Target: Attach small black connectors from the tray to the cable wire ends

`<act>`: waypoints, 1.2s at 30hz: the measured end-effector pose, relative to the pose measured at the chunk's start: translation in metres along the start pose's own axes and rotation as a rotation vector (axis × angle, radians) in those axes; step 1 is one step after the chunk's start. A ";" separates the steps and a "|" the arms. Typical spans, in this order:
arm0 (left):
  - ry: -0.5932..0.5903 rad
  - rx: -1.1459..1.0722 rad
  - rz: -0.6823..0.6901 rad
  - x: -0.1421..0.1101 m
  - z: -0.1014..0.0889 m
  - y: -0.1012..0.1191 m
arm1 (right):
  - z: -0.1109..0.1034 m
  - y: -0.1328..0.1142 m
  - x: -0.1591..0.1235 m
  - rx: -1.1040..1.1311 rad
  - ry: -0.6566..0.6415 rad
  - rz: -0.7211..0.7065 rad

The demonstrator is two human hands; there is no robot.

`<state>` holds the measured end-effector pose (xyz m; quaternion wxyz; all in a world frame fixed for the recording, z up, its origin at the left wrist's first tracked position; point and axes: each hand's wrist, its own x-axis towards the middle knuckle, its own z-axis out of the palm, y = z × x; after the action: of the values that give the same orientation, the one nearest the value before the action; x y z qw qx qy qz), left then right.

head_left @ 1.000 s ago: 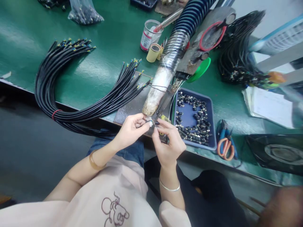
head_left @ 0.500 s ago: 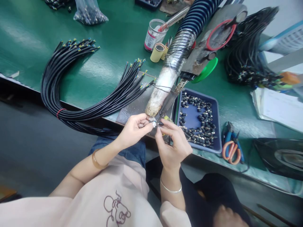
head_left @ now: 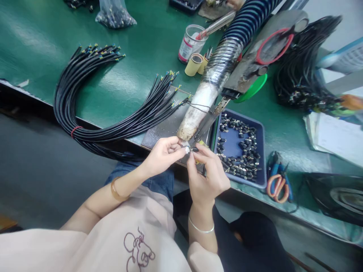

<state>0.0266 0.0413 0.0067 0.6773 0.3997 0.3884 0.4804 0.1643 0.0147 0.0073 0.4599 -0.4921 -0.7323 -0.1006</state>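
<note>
My left hand (head_left: 164,155) is closed in a pinch below the white-wrapped tip of the hose (head_left: 195,109). Whatever its fingertips hold is too small to make out. Facing it, my right hand (head_left: 209,172) pinches a small black connector (head_left: 194,149) between thumb and fingers. The fingertips of both hands nearly meet at the lower end of the metal soldering arm (head_left: 208,120). To the left, a bundle of black cables (head_left: 64,94) curves over the table edge, its ends showing coloured wires. Right of my hands, a blue tray (head_left: 263,151) contains many similar black connectors.
Pliers (head_left: 279,185) with orange and blue handles lie right of the tray. Behind the hose are a clear plastic cup (head_left: 193,43) and small yellow rolls (head_left: 194,64). Papers (head_left: 337,132) and another cable bundle (head_left: 306,64) occupy the right. A person's dark-clothed leg (head_left: 252,234) is close by.
The whole view has shifted slightly, with the table things sitting a little further right. Both hands keep the same pinch at the soldering arm's tip. The other person's hand has left the lower right.
</note>
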 end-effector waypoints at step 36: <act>-0.101 0.264 0.059 -0.021 -0.002 0.008 | -0.028 0.000 -0.006 0.220 -0.042 0.399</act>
<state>0.0172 0.0234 0.0163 0.6231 0.5202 0.4017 0.4240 0.1814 -0.0059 0.0178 0.5061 -0.5760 -0.6366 0.0832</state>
